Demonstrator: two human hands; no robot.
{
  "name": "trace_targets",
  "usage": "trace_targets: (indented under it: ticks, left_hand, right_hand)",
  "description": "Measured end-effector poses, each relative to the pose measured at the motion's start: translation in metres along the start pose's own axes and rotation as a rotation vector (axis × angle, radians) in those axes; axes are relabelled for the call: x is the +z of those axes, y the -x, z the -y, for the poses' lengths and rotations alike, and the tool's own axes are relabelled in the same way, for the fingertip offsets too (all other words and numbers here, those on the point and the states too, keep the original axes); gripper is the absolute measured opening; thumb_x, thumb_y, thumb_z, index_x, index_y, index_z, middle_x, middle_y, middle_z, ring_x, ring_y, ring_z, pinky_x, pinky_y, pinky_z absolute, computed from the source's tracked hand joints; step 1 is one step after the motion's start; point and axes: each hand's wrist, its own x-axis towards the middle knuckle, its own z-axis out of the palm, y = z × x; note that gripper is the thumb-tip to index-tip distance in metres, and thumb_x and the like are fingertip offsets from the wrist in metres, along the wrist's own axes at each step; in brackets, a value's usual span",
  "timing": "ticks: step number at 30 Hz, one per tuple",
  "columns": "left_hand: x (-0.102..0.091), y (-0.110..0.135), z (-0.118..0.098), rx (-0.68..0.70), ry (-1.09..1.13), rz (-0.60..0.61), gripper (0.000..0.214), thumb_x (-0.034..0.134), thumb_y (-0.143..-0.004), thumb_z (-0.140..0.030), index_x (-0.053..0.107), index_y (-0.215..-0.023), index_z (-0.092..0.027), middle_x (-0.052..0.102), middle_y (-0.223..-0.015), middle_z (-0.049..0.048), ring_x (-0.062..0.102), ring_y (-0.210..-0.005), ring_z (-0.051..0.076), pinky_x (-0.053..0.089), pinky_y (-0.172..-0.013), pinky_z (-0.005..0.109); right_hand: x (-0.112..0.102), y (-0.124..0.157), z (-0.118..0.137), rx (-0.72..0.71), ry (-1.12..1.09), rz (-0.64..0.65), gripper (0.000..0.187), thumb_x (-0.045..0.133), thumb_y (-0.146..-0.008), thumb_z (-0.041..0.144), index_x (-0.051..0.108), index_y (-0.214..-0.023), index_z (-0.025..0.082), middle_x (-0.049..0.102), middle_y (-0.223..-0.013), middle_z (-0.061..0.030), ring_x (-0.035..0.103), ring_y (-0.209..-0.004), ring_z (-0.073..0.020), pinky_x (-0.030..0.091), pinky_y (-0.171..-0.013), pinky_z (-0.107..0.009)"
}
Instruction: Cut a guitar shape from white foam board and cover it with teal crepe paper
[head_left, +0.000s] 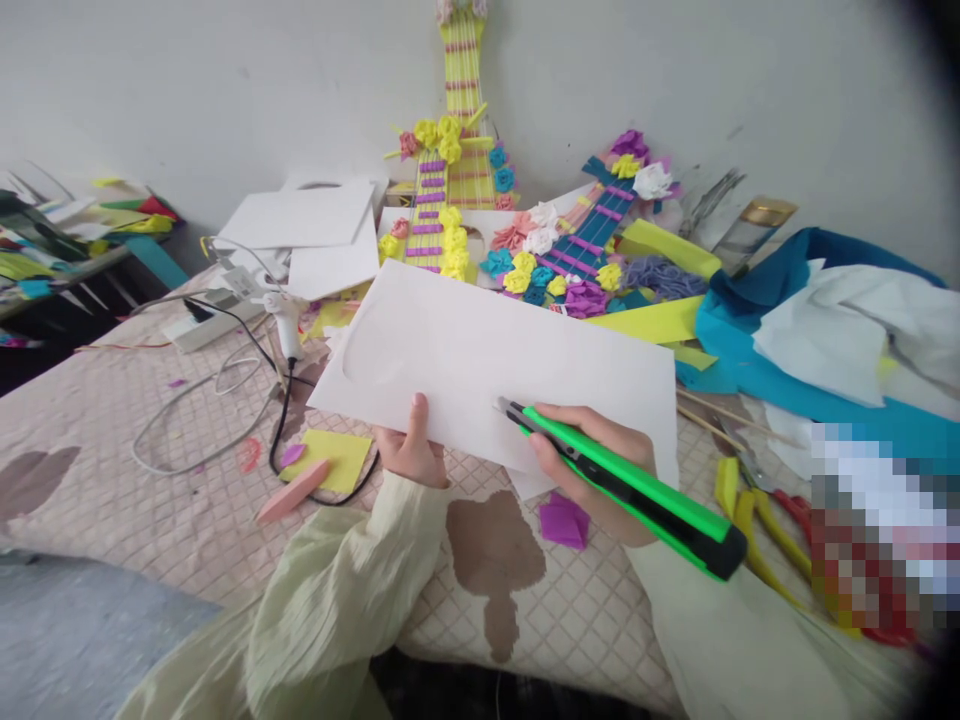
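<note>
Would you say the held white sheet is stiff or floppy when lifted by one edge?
Probably stiff: the white sheet spans flat with the left hand pinching only its near edge. Likely light: a thumb pinch carries it.

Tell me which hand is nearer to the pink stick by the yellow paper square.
Left. The left hand, pinching the white sheet, sits just right of the pink stick; the right hand, gripping the green knife, is farther right still.

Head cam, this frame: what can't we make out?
Head view:
Left hand fingers: under the white sheet, only the thumb shows.
Utility knife in right hand: blade tip too small to judge contact.
Pixelated patch, right side: hides what lies there.
Yellow guitar model: top cut by frame edge.
</note>
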Motion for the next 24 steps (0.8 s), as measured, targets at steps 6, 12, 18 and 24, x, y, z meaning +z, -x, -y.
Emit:
trace_targets:
  ticks: [6,12,18,24]
  left_hand:
    - [-0.0018,-0.0009,0.0010,0.011,-0.017,0.017,0.045,0.072,-0.062,-0.031,0.055,-0.103,-0.019,0.062,-0.107,0.0104,0.059,-0.098,0.021,0.051,-0.081,0.031]
    - [-0.0019,-0.0005,0.0011,0.015,0.018,0.014,0.047,0.073,-0.061,-0.028,0.055,-0.104,-0.017,0.061,-0.108,0.0115,0.060,-0.097,0.022,0.052,-0.079,0.031]
    - [-0.0015,-0.0007,0.0020,0.057,0.019,0.019,0.044,0.072,-0.063,-0.026,0.055,-0.104,-0.018,0.061,-0.109,0.0101,0.059,-0.097,0.021,0.051,-0.081,0.030]
    - [-0.0011,-0.0001,0.0011,0.056,0.026,0.000,0.046,0.072,-0.062,-0.026,0.056,-0.104,-0.016,0.061,-0.109,0.0114,0.059,-0.098,0.021,0.051,-0.081,0.029]
  right_hand:
    - [-0.0003,0.0034,-0.0017,-0.016,0.029,0.034,0.024,0.057,-0.073,0.023,0.060,-0.097,0.025,0.068,-0.088,0.0006,0.064,-0.074,-0.0157,0.053,-0.069,-0.027]
    - [-0.0029,0.0059,-0.0024,-0.050,0.060,0.058,0.024,0.058,-0.072,0.022,0.060,-0.096,0.026,0.068,-0.086,0.0015,0.064,-0.070,-0.0148,0.053,-0.066,-0.026]
    - [-0.0030,0.0064,-0.0001,-0.030,0.067,0.059,0.022,0.057,-0.072,0.023,0.060,-0.095,0.024,0.069,-0.080,0.0010,0.063,-0.062,-0.0140,0.053,-0.061,-0.025]
    - [-0.0032,0.0098,0.0011,-0.042,0.080,0.050,0.025,0.059,-0.071,0.022,0.060,-0.095,0.023,0.069,-0.080,0.0015,0.063,-0.060,-0.0122,0.052,-0.059,-0.024]
